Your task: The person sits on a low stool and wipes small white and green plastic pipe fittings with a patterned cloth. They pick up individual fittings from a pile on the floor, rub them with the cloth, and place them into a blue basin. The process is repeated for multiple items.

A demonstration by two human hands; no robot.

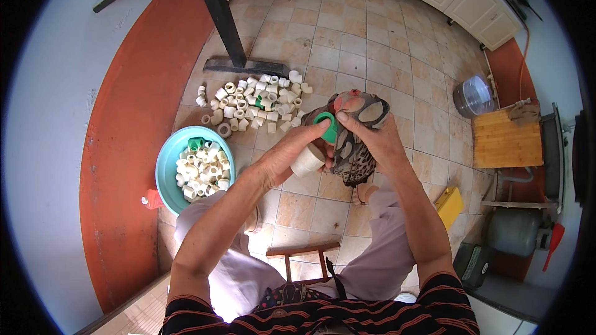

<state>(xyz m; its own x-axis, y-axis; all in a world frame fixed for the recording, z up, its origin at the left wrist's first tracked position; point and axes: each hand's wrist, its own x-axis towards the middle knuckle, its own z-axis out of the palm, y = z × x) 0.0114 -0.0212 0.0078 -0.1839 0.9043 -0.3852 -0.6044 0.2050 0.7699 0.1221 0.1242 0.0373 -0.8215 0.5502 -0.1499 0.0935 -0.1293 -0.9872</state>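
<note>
My left hand [295, 149] holds a green plastic pipe fitting [329, 129] between thumb and fingers, with a larger white pipe fitting [308, 160] beside its palm. My right hand [372, 137] grips a patterned cloth [358, 153], spotted and dark-edged, pressed up against the green fitting. Part of the cloth hangs below the hands, and the fingertips of the right hand are hidden by it. A pile of white pipe fittings [256, 111], with some green ones, lies on the tiled floor. More fittings fill a light-blue basin [163, 167] by my left leg.
Beyond the pile stands a black metal leg with a foot [247, 66]. A clear plastic tub [475, 97] and a wooden board [507, 142] are at the right. Nearer me are a yellow case [450, 205] and a small wooden stool [302, 252]. A red bottle [152, 199] stands beside the basin.
</note>
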